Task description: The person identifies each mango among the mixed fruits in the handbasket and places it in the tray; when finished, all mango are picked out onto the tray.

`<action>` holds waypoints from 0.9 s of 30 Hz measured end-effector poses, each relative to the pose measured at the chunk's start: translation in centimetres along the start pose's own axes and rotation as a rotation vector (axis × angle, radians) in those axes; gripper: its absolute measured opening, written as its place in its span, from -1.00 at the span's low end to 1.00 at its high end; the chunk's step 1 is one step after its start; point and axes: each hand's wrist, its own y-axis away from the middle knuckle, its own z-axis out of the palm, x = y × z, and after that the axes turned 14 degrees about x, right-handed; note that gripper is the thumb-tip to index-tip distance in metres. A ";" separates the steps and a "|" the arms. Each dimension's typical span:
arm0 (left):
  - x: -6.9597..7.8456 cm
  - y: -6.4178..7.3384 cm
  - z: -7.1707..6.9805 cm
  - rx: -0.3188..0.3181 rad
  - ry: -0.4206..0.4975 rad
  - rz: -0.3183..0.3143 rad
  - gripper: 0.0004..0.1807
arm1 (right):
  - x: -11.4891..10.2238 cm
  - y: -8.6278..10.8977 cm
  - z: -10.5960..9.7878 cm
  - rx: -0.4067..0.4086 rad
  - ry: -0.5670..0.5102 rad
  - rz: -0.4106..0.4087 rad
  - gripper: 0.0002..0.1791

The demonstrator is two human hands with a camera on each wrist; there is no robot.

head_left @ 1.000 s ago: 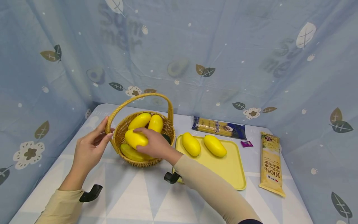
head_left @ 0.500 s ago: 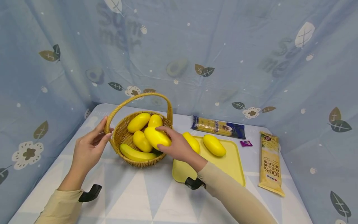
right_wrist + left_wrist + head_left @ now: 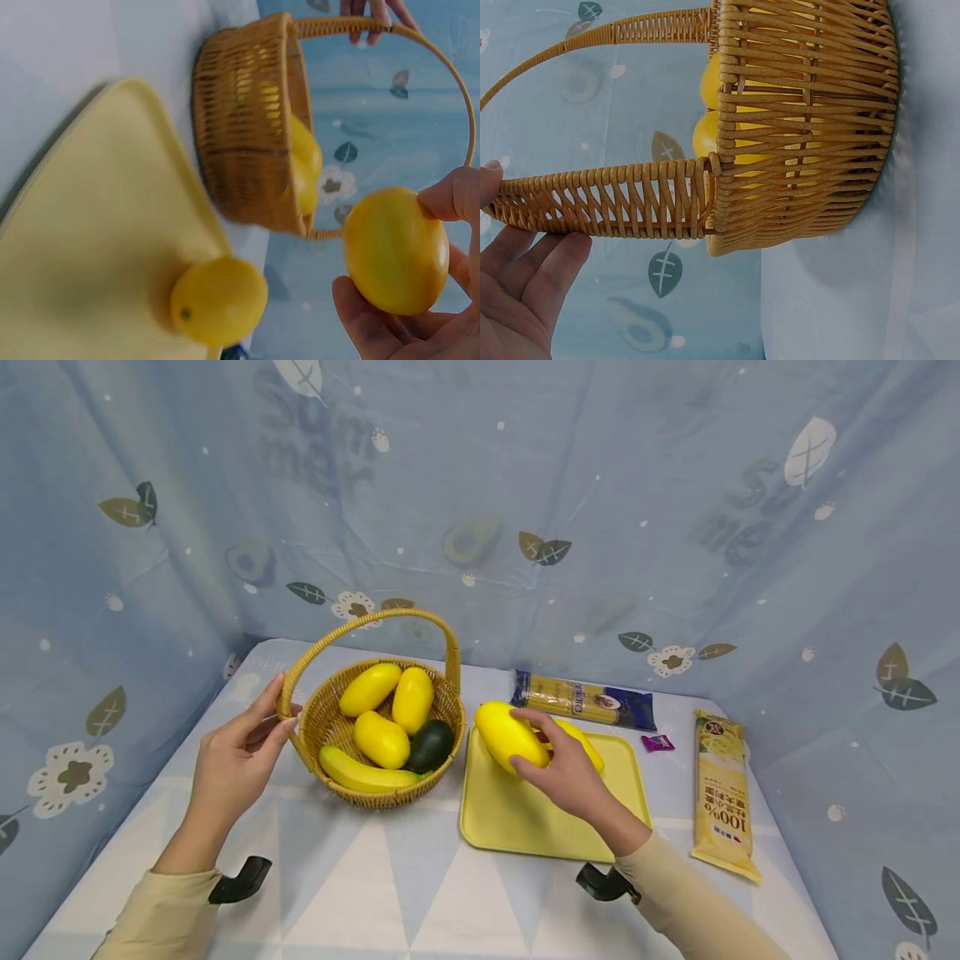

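Observation:
My left hand (image 3: 238, 752) grips the side of the wicker basket's arched handle (image 3: 607, 199), thumb on one side and fingers on the other. Inside the basket (image 3: 315, 710) lie three yellow mangoes (image 3: 381, 739), a banana (image 3: 367, 772) and a dark green avocado-like fruit (image 3: 431, 746). Over the yellow tray (image 3: 517, 827), my right hand (image 3: 573, 777) holds another mango (image 3: 394, 251) between thumb and fingers, raised above the tray surface. A mango (image 3: 588, 745) on the tray is partly covered by that hand; whatever lies under the held one is hidden in the head view.
Behind the tray lies a blue-ended pack of spaghetti (image 3: 585, 700). A small purple wrapped candy (image 3: 657, 742) is to its right, and a long yellow pasta pack (image 3: 722, 797) lies along the right side. Patterned blue curtains (image 3: 480, 485) border the table.
My right hand has lifted a mango out of the basket and carried it rightward over the tray. The left hand stays on the basket handle.

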 end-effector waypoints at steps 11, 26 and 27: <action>-0.2 0.0 0.1 0.001 -0.001 0.004 -0.07 | 5.5 2.1 -6.3 0.108 0.102 0.053 -0.32; -0.1 0.0 0.0 -0.001 0.000 0.010 -0.10 | 13.5 1.9 -9.9 0.133 0.258 0.271 -0.27; -0.1 0.0 0.0 -0.001 -0.001 0.011 -0.10 | 13.9 1.9 -9.9 0.126 0.264 0.284 -0.26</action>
